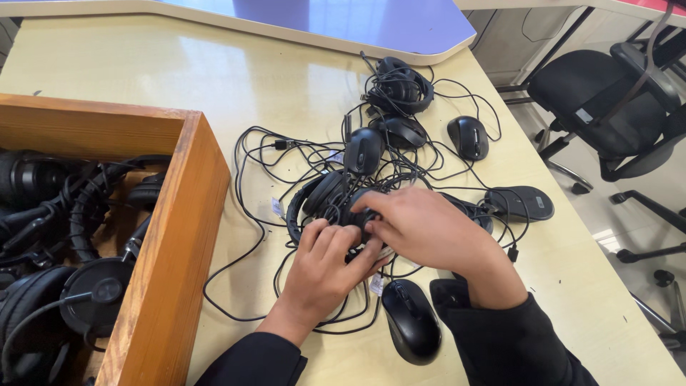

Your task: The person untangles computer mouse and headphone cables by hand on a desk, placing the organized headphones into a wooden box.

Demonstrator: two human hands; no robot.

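Both hands are buried in a cable mess on the pale yellow laminate desk (214, 71). The left hand (325, 268) has its fingers curled onto the black padded headset (321, 196) sitting dead centre, and the right hand (429, 229) comes in from 3 o'clock, fingers bent and pinching at the same headset and its wire, so both are closed on it. Around it is a tangle of thin black cables (286, 154). A black plastic computer mouse (411, 320) lies at 6 o'clock, just beside the right wrist. Three more black mice (364, 150) sit at 12 to 1 o'clock, with a second black headset (400, 86) further out. A flat dark oval mouse (520, 204) lies at 3 o'clock. At 9 o'clock, an open wooden box (179, 236) holds more black headsets (86, 293).
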